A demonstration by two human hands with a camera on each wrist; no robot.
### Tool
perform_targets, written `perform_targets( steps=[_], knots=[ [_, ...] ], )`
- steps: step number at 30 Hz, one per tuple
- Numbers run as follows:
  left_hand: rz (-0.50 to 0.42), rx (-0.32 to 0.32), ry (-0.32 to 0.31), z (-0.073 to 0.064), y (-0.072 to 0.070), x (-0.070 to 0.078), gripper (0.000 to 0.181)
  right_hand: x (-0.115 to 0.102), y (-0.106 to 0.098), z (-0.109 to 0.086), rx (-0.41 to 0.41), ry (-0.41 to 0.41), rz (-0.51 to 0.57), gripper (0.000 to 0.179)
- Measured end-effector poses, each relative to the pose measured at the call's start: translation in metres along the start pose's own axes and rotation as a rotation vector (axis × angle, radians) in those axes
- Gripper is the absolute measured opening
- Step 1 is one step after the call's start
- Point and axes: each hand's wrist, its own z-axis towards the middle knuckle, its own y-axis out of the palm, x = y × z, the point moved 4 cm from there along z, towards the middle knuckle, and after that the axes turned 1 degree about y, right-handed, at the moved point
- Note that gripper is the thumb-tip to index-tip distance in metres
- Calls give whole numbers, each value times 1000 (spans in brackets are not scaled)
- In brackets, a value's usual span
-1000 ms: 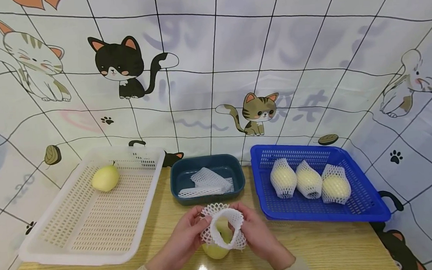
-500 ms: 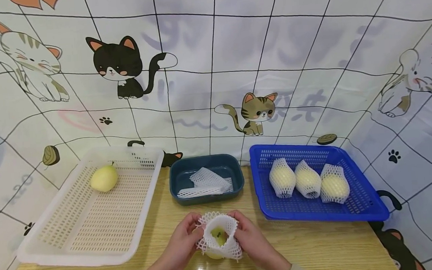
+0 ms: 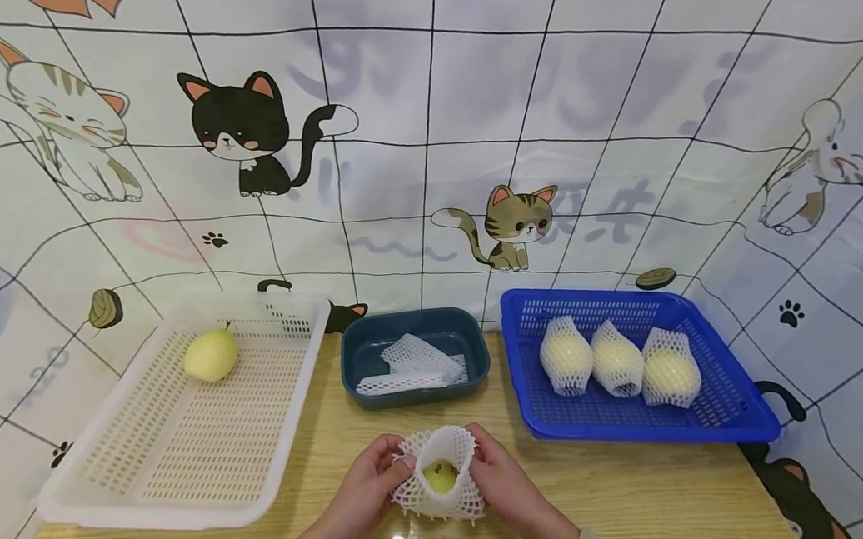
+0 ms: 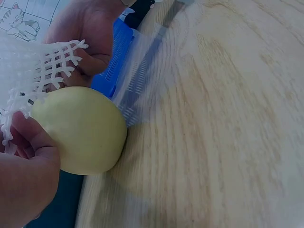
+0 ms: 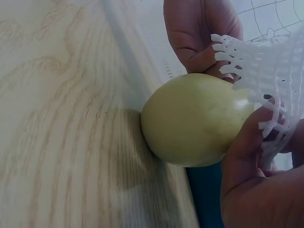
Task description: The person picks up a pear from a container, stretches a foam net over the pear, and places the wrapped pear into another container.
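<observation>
A white foam net sleeve (image 3: 458, 497) is stretched between my two hands over a yellow-green pear (image 3: 440, 476) on the table. My left hand (image 3: 367, 487) pinches its left side, and my right hand (image 3: 508, 481) grips the right side. Through the sleeve's round opening the top of the pear shows in the head view. Both wrist views show the pear (image 4: 83, 130) resting on the wood, its lower part bare. The net's toothed edge (image 5: 228, 54) sits around the upper part of the fruit, with fingers at that edge.
At the left stands a white basket (image 3: 186, 520) with one bare pear (image 3: 211, 356). Behind my hands a dark teal tray (image 3: 418, 398) holds folded foam nets (image 3: 419, 362). A blue basket (image 3: 638, 432) at the right holds three netted pears (image 3: 617, 361).
Both hands have lowered the foam net over the pear. The pear's bare lower part, visible below the net a second ago in the head view, is now covered there.
</observation>
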Motion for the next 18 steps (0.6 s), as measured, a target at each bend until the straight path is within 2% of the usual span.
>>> perform_targets(
  steps=[6,9,13,18],
  knots=[
    [2,24,0,1,-2,-3,18,4,-1,4,51,-50,-59,24],
    [12,53,-9,2,-4,-6,18,4,-1,6,73,-74,-129,23],
    [59,82,-13,4,-7,-11,20,4,-1,9,91,-91,-208,24],
    [114,94,-12,4,-10,-13,27,5,-2,12,105,-77,-222,23]
  ],
)
